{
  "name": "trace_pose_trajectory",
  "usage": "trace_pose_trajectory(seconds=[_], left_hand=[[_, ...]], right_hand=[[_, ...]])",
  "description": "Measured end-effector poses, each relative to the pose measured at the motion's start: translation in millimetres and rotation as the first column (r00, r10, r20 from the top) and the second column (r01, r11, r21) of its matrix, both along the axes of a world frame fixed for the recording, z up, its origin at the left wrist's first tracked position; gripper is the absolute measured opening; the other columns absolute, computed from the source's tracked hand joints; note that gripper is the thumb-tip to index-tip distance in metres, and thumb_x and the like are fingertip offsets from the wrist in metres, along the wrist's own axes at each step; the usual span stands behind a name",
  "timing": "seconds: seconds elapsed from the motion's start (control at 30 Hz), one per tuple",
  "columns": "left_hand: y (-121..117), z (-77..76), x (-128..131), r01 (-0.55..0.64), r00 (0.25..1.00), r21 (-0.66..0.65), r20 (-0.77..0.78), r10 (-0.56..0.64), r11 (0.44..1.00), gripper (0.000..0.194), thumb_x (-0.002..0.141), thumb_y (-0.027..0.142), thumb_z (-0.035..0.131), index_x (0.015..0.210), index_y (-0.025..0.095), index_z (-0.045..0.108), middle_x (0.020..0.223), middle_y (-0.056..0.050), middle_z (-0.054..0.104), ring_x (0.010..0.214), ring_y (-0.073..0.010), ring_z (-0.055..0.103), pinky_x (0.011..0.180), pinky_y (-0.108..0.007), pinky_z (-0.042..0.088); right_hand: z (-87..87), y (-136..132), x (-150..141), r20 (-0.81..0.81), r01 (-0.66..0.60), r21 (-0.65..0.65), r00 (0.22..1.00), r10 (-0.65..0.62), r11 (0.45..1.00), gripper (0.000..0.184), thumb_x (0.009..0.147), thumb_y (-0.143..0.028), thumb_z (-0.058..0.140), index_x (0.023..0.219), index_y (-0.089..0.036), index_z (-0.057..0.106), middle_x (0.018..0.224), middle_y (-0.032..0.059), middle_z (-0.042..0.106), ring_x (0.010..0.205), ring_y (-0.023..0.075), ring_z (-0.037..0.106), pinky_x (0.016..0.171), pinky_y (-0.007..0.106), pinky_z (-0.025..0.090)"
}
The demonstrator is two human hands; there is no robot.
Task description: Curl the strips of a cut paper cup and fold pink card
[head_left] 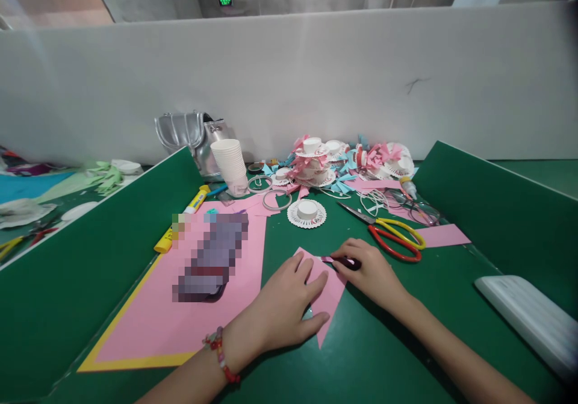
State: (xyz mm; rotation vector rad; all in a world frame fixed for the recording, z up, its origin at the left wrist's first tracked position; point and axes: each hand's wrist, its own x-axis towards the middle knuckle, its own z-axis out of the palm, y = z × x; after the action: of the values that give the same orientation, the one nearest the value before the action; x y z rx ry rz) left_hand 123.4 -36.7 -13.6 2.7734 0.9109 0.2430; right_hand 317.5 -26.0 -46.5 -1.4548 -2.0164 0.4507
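Note:
My left hand (289,298) lies with fingers spread on a small piece of pink paper (326,298), pressing it against the green table. At the paper's upper right edge, my right hand (368,268) is closed around a small dark-bodied craft knife (350,263). Its thin tip touches or hovers just over the paper; which of the two I cannot tell. Beyond both hands sits a white fringed paper disc (307,214) with a cup base at its centre. Scissors (397,238) with red and yellow handles lie partly spread beyond my right hand.
Pink sheets (149,326) on yellow card carry a blurred phone (217,253) at left, beside a glue stick (197,199). Stacked paper cups (229,160), a silver bag (183,132) and paper-cup crafts (311,163) stand behind. Green dividers (103,223) flank the table; a white object (526,313) is right.

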Motion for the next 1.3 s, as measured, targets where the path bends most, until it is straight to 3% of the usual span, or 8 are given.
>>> trace_pose_trajectory(seconds=[0.17,0.47,1.03,1.3], left_hand=[[0.6,0.1,0.0,0.000,1.000,0.000,-0.007,0.000,1.000,0.046,0.073,0.036,0.053,0.115,0.018,0.045,0.113,-0.013,0.048,0.114,-0.0314,0.036,0.094,-0.048,0.032],[1.4,-0.6,-1.4,0.005,1.000,0.004,0.008,-0.005,1.000,0.044,0.072,0.038,0.054,0.111,0.018,0.047,0.111,-0.013,0.049,0.114,-0.0313,0.036,0.095,-0.049,0.031],[0.7,2.4,-0.8,-0.024,1.000,0.001,0.017,0.024,1.000,0.042,0.069,0.036,0.058,0.107,0.017,0.051,0.101,-0.011,0.048,0.098,-0.0257,0.044,0.095,-0.047,0.029],[1.5,-3.0,-2.3,-0.014,1.000,0.017,0.027,0.013,1.000,0.048,0.069,0.037,0.058,0.113,0.019,0.047,0.109,-0.013,0.046,0.106,-0.0284,0.041,0.095,-0.048,0.030]], right_hand=[[-0.7,0.2,-4.3,0.006,0.031,0.009,0.999,-0.031,0.999,0.014,0.078,-0.023,0.051,0.080,-0.021,0.065,0.074,0.0041,0.060,0.075,0.0181,0.053,0.065,0.030,0.043],[-6.8,3.8,-14.5,0.075,0.040,0.152,0.996,-0.052,0.988,0.016,0.081,-0.022,0.048,0.084,-0.020,0.064,0.079,0.0061,0.059,0.077,0.0200,0.051,0.068,0.034,0.042],[-2.2,9.0,-19.4,0.031,0.073,0.100,0.997,-0.076,0.992,0.013,0.079,-0.026,0.052,0.077,-0.021,0.064,0.073,0.0041,0.059,0.074,0.0189,0.053,0.069,0.032,0.041],[-5.1,9.4,-13.3,0.026,0.108,0.115,0.993,-0.112,0.988,0.012,0.078,-0.025,0.053,0.073,-0.020,0.063,0.071,0.0036,0.058,0.071,0.0182,0.052,0.065,0.030,0.041]])
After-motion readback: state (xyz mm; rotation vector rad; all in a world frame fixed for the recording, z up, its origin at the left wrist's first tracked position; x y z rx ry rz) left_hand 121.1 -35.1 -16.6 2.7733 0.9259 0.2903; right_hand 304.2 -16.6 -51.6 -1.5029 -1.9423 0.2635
